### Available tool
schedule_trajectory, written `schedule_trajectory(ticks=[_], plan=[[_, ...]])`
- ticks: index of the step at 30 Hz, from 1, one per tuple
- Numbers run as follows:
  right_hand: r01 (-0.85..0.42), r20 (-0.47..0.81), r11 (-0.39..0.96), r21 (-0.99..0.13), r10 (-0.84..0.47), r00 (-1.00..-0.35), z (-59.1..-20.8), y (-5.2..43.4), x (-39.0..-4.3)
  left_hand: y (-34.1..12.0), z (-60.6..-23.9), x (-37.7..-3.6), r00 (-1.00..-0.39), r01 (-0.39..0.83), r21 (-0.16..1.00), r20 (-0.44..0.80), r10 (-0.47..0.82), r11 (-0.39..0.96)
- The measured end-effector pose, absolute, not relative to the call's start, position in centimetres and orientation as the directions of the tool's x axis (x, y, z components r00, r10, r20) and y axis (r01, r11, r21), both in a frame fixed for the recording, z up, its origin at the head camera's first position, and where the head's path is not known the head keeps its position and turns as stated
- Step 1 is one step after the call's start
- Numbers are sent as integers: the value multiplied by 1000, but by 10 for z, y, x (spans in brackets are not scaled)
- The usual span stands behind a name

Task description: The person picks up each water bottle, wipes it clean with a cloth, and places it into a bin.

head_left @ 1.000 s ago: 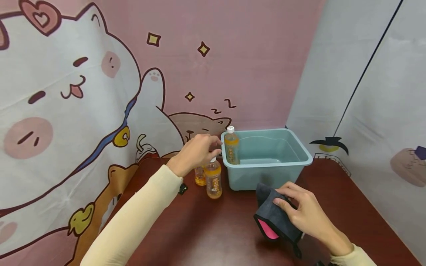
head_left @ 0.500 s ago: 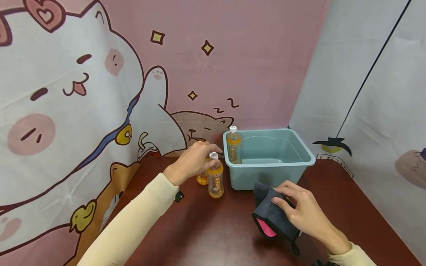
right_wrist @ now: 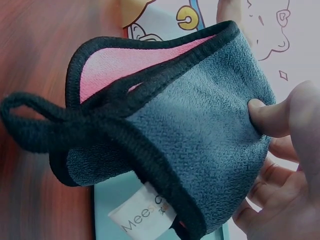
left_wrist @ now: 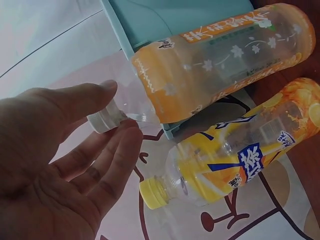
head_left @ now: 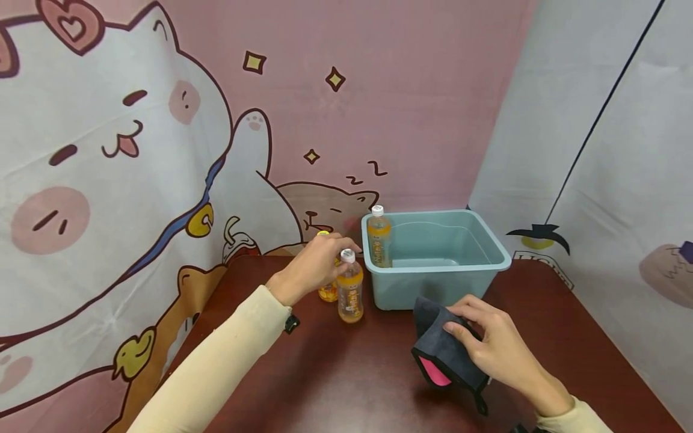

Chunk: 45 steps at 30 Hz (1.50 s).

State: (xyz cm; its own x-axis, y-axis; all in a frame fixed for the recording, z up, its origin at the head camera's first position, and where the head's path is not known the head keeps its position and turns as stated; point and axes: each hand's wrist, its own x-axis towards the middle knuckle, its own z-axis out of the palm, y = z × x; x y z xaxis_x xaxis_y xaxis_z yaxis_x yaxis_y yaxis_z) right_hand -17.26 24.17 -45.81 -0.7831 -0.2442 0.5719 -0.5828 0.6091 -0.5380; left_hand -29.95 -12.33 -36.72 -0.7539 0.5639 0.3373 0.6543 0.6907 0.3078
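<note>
- The left hand [head_left: 310, 264] reaches to the far side of the dark red wooden surface [head_left: 346, 373], its thumb and fingers [left_wrist: 102, 92] pinching the white screw cap [left_wrist: 106, 119] of a clear plastic bottle with an orange label [head_left: 350, 290].
- That bottle stands upright on the surface, just beside the front left corner of the pale blue plastic tub [head_left: 489, 264].
- A second clear bottle with a yellow cap and orange-yellow label [left_wrist: 235, 160] stands close behind it, partly hidden by the left hand in the head view.
- A third orange-labelled bottle with a white cap [head_left: 378, 237] stands upright inside the tub, against its left wall.
- The right hand [head_left: 495, 346] grips a folded dark grey cloth with black edging and a pink inner side [right_wrist: 200, 125], thumb pressed on the grey face and fingers curled behind; it is held near the front of the tub.
- A black loop [right_wrist: 45, 125] and a white tag [right_wrist: 145, 215] hang from the cloth's edge.
</note>
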Motion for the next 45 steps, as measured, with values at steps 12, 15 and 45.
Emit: schedule_trajectory(ticks=[12,15,45], plan=[[-572,566,616,-542,-236,-790,-460,244,-171,-128,-354,-292,-750,651,327,414,516,685],[-572,566,618,-540,-236,-790,-460,245,-171,-128,-347,-292,-731,662,314,475,491,681],[-607,620,646,-463,-253,-742,-462,249,-171,-78,-262,-305,-531,789,304,774,345,534]])
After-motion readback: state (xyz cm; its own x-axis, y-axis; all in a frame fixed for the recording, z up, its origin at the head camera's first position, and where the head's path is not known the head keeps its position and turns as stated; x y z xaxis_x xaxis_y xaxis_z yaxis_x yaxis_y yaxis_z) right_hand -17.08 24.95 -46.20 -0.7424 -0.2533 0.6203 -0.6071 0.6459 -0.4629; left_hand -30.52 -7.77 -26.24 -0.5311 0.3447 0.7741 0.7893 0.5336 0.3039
